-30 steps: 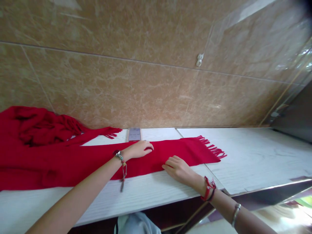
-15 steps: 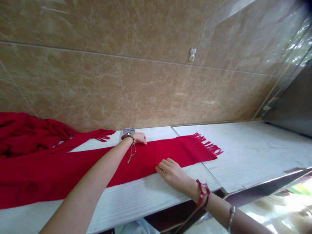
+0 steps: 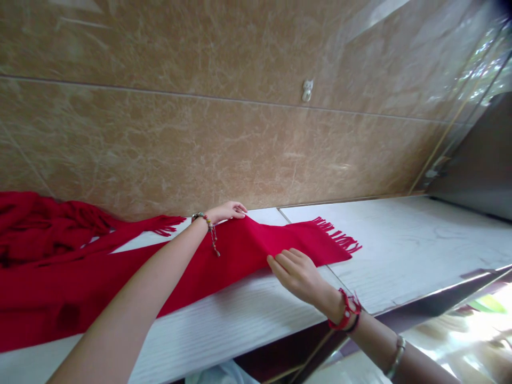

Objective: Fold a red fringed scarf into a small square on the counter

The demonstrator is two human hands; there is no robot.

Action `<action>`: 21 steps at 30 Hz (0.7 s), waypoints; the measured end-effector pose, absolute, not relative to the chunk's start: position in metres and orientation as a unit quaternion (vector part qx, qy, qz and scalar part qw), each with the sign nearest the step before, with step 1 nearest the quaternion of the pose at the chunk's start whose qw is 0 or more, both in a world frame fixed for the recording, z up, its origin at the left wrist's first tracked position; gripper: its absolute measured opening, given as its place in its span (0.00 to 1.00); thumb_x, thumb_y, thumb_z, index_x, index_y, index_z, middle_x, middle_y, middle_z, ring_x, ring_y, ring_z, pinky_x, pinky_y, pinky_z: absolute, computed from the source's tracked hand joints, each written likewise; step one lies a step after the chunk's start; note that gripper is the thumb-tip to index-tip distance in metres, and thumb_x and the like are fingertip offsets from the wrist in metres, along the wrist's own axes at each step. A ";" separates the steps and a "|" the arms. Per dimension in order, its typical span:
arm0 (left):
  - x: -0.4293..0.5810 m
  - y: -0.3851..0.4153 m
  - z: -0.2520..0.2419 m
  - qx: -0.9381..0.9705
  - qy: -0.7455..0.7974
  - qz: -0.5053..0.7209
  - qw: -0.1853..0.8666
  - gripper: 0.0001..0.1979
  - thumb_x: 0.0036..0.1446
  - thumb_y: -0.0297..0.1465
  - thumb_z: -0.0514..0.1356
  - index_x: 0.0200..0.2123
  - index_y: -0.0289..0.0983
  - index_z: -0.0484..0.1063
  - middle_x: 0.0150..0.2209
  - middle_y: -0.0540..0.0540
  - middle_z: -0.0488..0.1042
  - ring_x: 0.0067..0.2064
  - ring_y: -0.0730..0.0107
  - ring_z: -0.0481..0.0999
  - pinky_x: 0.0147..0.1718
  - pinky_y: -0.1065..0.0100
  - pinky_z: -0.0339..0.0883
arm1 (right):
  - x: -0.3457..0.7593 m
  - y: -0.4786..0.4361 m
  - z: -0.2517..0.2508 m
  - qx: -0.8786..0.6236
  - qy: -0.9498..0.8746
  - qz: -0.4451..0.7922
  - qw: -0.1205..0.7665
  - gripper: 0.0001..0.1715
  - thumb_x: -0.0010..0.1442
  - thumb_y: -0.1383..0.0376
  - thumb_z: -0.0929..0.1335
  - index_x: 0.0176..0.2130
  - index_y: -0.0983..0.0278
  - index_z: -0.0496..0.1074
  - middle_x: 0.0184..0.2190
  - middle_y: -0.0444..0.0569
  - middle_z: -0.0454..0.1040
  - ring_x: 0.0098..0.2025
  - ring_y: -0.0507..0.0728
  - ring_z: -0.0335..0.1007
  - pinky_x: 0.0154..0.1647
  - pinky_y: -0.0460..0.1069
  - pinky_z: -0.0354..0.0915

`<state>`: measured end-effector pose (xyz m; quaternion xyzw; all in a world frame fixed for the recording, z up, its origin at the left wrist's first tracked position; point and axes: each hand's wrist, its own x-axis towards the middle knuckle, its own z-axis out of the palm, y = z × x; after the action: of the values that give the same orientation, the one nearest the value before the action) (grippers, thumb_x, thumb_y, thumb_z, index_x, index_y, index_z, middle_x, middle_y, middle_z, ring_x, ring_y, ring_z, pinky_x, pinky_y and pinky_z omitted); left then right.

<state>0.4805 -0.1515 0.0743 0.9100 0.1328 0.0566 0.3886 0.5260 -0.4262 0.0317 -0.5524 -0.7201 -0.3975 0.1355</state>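
A long red scarf (image 3: 236,242) lies lengthwise along the white tabletop, its fringed end to the right. My left hand (image 3: 229,212) pinches the scarf's far edge near the wall. At the near edge, my right hand (image 3: 295,273) has its fingers closed on the fabric. Between both hands the cloth is lifted off the surface and forms a ridge; to the right of it the fringed end rests on the table. Beaded cords circle my left wrist, while red cords and a metal bangle are on my right.
A bunched red cloth with a fringe (image 3: 36,229) lies at the left against the brown marbled wall (image 3: 160,149). The white tabletop (image 3: 400,234) extends rightward to a dark panel (image 3: 476,160). A small white cat-shaped piece (image 3: 307,90) sticks to the wall. Below the front edge are dark openings.
Both hands have gripped the scarf's edges and raised its middle from the table. My left hand moved up slightly, my right hand a little to the right. The phone is now hidden.
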 end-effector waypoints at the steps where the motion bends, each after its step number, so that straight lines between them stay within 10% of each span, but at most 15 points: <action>1: 0.485 -0.155 0.080 0.894 0.122 0.087 0.421 0.15 0.49 0.32 0.59 0.41 0.32 0.69 0.35 0.45 0.73 0.35 0.72 0.71 0.35 0.71 0.62 | 0.531 -0.430 0.038 -0.558 -0.715 -0.398 0.137 0.11 0.60 0.74 0.58 0.35 0.67 0.68 0.22 0.46 0.65 0.24 0.52 0.56 0.25 0.50 0.50; 12: 0.594 -0.226 0.132 0.872 0.026 0.156 0.463 0.15 0.51 0.22 0.53 0.43 0.30 0.71 0.41 0.42 0.74 0.40 0.70 0.71 0.42 0.68 0.62 | 0.614 -0.492 0.095 -0.630 -0.631 -0.448 0.067 0.14 0.60 0.75 0.57 0.29 0.65 0.67 0.21 0.46 0.63 0.22 0.51 0.54 0.25 0.50 0.49; 21: 0.682 -0.263 0.077 0.926 0.024 0.075 0.369 0.17 0.44 0.20 0.54 0.38 0.32 0.75 0.36 0.46 0.77 0.37 0.68 0.73 0.38 0.71 0.64 | 0.676 -0.527 0.037 -0.691 -0.605 -0.396 -0.021 0.11 0.57 0.76 0.60 0.28 0.65 0.66 0.22 0.45 0.65 0.22 0.50 0.56 0.25 0.48 0.50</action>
<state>0.6821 -0.2628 0.0772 0.9262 0.0242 0.0748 0.3687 0.6763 -0.5270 0.0369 -0.6906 -0.6049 -0.3959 -0.0208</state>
